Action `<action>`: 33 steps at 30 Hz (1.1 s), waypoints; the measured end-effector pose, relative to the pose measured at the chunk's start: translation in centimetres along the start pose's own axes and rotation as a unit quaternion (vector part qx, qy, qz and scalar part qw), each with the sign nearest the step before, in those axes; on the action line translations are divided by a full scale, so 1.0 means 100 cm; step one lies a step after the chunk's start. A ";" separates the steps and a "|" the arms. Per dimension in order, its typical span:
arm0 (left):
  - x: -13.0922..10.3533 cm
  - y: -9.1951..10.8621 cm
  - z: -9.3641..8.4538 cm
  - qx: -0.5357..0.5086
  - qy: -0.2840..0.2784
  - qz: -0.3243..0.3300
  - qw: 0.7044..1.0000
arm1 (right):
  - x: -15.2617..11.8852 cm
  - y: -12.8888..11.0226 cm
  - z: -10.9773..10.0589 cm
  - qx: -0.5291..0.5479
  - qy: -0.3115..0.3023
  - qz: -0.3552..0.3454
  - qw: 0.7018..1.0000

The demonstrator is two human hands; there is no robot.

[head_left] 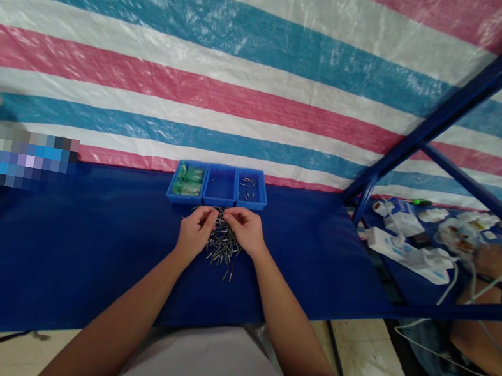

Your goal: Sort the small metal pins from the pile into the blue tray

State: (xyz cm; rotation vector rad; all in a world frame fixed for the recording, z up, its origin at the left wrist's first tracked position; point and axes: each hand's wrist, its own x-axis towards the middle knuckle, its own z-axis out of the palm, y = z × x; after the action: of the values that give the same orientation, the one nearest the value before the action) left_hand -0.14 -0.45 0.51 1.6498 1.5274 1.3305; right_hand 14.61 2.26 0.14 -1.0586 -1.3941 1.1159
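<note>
My left hand (pixel 196 229) and my right hand (pixel 245 228) are close together over a heap of thin metal pins (pixel 222 246) on the blue surface. Both have thumb and fingers pinched together at the heap's far edge. What sits between the fingertips is too small to make out. Just beyond stands a blue three-compartment tray (pixel 218 203). Its left compartment holds green-and-clear small packets (pixel 189 180). One tiny piece lies in the middle compartment, and several thin pins (pixel 247 188) lie in the right one.
Behind the blue bed-like surface (pixel 77 235) hangs a striped plastic sheet (pixel 200 88). A blue metal frame (pixel 384 166) rises on the right. Past it are a white power strip (pixel 409 255), cables, and another person's arm (pixel 480 319). Blurred-out items sit at the left.
</note>
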 end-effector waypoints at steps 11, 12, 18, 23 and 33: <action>0.001 -0.005 0.001 0.027 -0.003 0.015 1.000 | 0.000 -0.002 0.001 0.018 -0.012 -0.008 1.000; 0.001 -0.006 0.001 0.030 -0.003 0.016 0.999 | -0.001 -0.003 0.001 0.020 -0.014 -0.009 1.000; -0.001 -0.005 0.000 0.051 -0.009 0.010 0.999 | -0.001 -0.001 0.003 0.040 -0.022 -0.005 0.999; -0.001 -0.002 -0.001 0.067 -0.013 0.020 0.997 | -0.002 0.001 0.004 0.049 -0.025 -0.004 0.999; 0.000 -0.003 -0.001 0.039 -0.018 0.008 0.999 | -0.003 -0.003 0.003 0.046 -0.022 -0.006 0.999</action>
State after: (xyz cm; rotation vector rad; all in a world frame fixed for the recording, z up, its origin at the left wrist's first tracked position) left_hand -0.34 -0.45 0.30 1.7286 1.5670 1.2577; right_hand 14.31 1.91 0.38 -0.9631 -1.3684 1.1902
